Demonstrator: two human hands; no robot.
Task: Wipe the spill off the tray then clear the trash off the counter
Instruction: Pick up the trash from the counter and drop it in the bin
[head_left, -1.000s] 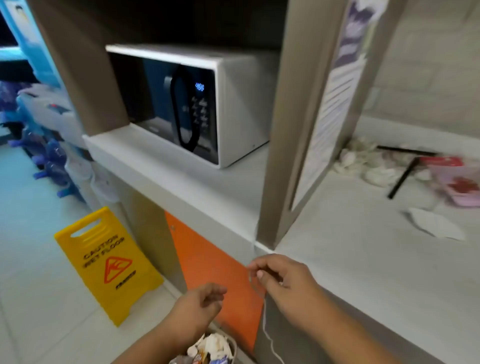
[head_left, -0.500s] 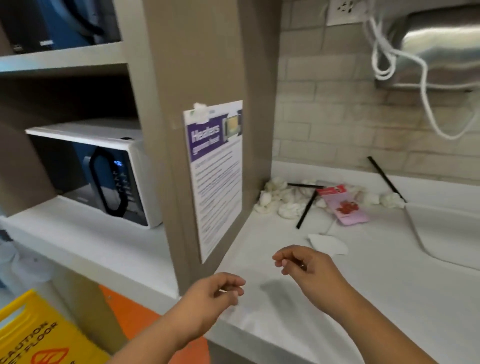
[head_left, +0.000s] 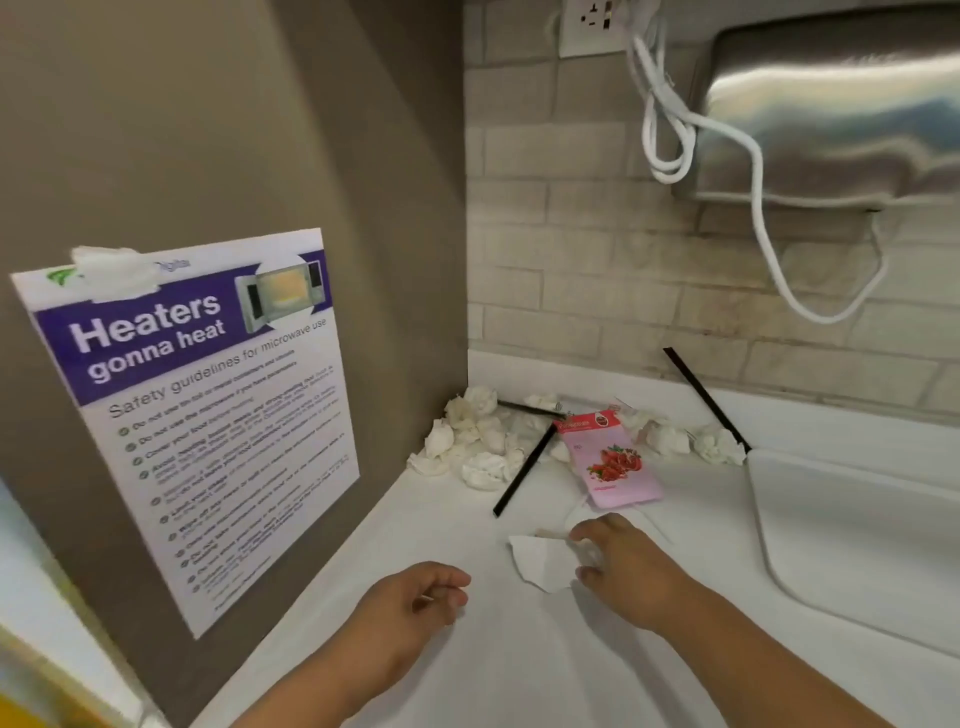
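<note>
On the white counter (head_left: 519, 670) lies a torn white paper scrap (head_left: 537, 564). My right hand (head_left: 628, 571) is at the scrap's right edge, fingers spread and touching it while it still lies flat. Near the counter's front, my left hand (head_left: 415, 608) hovers loosely curled and holds nothing. Crumpled tissues (head_left: 483, 441) are heaped in the back corner, with more tissues (head_left: 719, 444) further right. Among them lie a pink fruit packet (head_left: 613, 467) and black straws (head_left: 524, 470), one straw (head_left: 706, 400) leaning on the backsplash. A white tray (head_left: 841, 545) sits at the right.
A brown partition with a microwave safety poster (head_left: 192, 405) walls off the left side. A steel dispenser (head_left: 831, 104) and a looped white cable (head_left: 675, 130) hang on the tiled wall above the tray.
The view swung up from the bin under the counter to the counter top. Both hands rose from the bin. My right hand moved forward onto the paper scrap.
</note>
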